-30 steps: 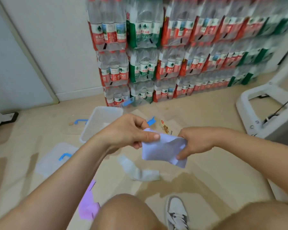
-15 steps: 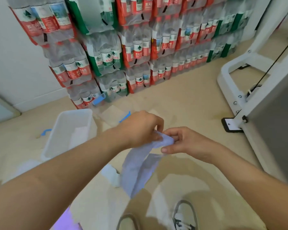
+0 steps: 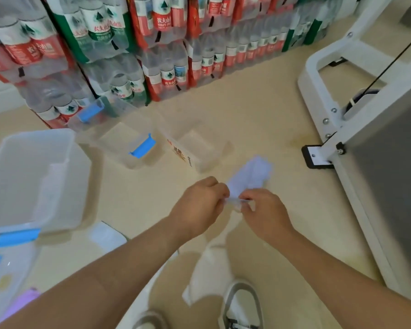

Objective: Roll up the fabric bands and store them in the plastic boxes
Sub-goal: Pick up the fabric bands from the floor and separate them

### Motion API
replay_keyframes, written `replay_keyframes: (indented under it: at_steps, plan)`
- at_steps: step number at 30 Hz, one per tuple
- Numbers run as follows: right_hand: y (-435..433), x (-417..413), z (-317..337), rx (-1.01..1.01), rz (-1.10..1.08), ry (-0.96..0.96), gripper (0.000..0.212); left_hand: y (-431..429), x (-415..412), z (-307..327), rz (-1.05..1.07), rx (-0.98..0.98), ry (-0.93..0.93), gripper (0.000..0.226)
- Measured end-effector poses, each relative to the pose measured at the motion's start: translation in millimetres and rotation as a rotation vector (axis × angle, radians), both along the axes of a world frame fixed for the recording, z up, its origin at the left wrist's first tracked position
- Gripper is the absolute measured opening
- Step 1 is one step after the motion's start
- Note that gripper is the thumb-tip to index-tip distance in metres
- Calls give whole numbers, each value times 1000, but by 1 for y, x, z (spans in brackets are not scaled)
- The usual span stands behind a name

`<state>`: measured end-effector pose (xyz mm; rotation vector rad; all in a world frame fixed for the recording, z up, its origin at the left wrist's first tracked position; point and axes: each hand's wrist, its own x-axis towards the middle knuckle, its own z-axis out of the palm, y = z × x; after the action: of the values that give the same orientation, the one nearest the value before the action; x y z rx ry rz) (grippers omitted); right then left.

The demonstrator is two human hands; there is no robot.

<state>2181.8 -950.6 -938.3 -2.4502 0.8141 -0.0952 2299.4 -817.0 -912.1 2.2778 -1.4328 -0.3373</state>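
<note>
The pale band (image 3: 249, 173) has flipped: half a second back it hung wholly below the hands, and now one end stands up on their far side while the rest trails down toward a grey shoe (image 3: 242, 305). The left hand (image 3: 199, 205) and right hand (image 3: 265, 213) almost meet, each with a narrow grip pinching the band's middle (too blurred to make out single fingers). To the left sits a white plastic box (image 3: 64, 176). Farther off are two clear boxes (image 3: 119, 141), one with a blue latch. Another band (image 3: 107, 236) lies on the floor by the left forearm.
</note>
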Motion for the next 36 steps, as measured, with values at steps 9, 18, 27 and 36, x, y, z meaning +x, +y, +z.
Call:
replay_keyframes:
  at_steps: [9,18,27,36]
  plan:
    - [-4,-13,-1,165,216,380,25,55,-11,1,191,163,367,27]
    - [90,84,144,172,561,93,28,199,10,150,589,145,128,24]
    - [260,94,278,436,962,106,24,388,-64,251,964,67,-93,37]
    - [372,80,135,-533,1435,603,41,474,-96,96,1046,242,453,30]
